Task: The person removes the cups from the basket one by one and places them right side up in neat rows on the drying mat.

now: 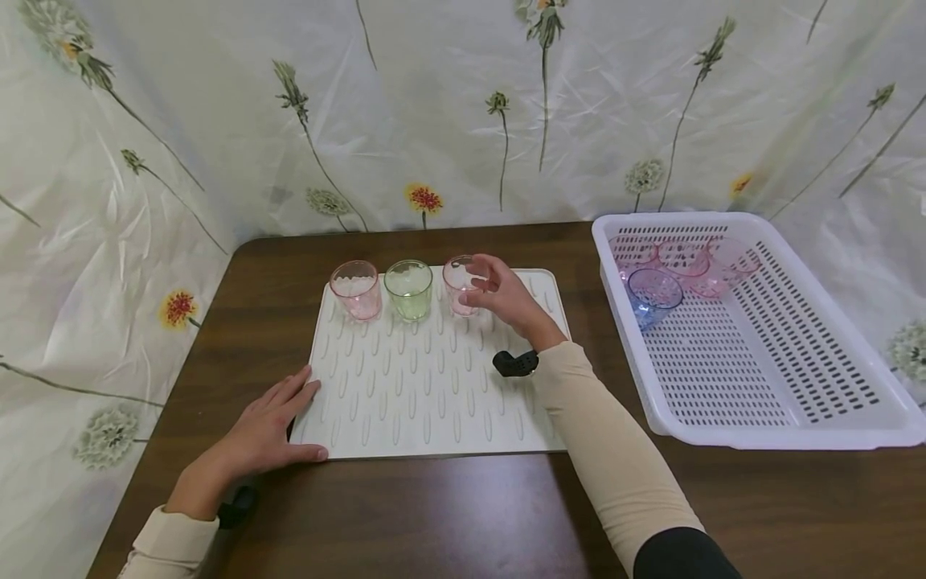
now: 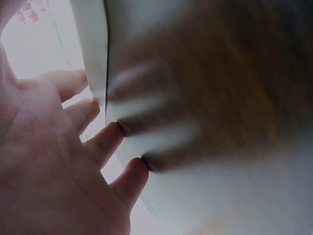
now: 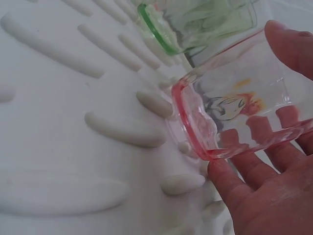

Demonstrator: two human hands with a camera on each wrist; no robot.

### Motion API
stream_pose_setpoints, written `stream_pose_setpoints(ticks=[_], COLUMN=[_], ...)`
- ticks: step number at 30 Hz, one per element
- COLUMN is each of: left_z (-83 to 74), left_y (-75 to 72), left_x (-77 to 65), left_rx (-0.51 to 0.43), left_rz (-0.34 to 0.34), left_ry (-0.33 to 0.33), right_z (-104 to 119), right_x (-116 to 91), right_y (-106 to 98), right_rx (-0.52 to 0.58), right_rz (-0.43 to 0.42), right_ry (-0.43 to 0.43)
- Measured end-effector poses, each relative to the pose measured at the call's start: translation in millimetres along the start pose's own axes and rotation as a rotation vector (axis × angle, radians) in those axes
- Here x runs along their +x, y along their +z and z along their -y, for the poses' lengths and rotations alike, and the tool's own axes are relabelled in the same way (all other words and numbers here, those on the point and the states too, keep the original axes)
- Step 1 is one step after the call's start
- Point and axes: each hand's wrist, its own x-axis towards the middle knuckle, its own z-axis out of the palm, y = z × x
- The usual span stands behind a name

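Observation:
My right hand (image 1: 508, 299) has its thumb and fingers around a clear pink-tinted drinking glass (image 1: 456, 285), near the back edge of a white ridged mat (image 1: 427, 406). In the right wrist view this glass (image 3: 244, 105) shows a pink rim of colour at its base, close over the ridges. To its left stand a green glass (image 1: 408, 291) and another pink glass (image 1: 356, 293), both upright in a row. My left hand (image 1: 262, 430) rests at the mat's left front corner, fingers spread; in the left wrist view the fingertips (image 2: 134, 171) touch the surface at the mat's edge.
On the right stands a white perforated plastic basket (image 1: 633, 366). Inside, at its back left, are a blue glass (image 1: 654, 297) and several pink glasses (image 1: 712, 269). A dark wooden table (image 1: 448, 515) lies under everything, and a flower-printed sheet (image 1: 448, 121) hangs behind.

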Motion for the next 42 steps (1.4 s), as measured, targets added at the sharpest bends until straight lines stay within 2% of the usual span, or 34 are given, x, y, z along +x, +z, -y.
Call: stream_pose_setpoints(ticks=[6, 22, 31, 42], left_z=[0.1, 0.8, 1.2, -0.2], left_y=[0.1, -1.0, 1.0, 2.0], left_x=[-0.1, -0.8, -0.2, 0.5], left_rx=[0.004, -0.002, 0.001, 0.01], left_rz=[0.0, -0.002, -0.002, -0.003], left_ry=[0.0, 0.0, 0.005, 0.016], right_z=[-5, -12, -7, 4], right_x=[1, 2, -4, -13], right_y=[2, 6, 3, -13], right_rx=[0.011, -0.114, -0.041, 0.097], right_rz=[-0.001, -0.034, -0.008, -0.059], right_ry=[-0.019, -0.044, -0.014, -0.137])
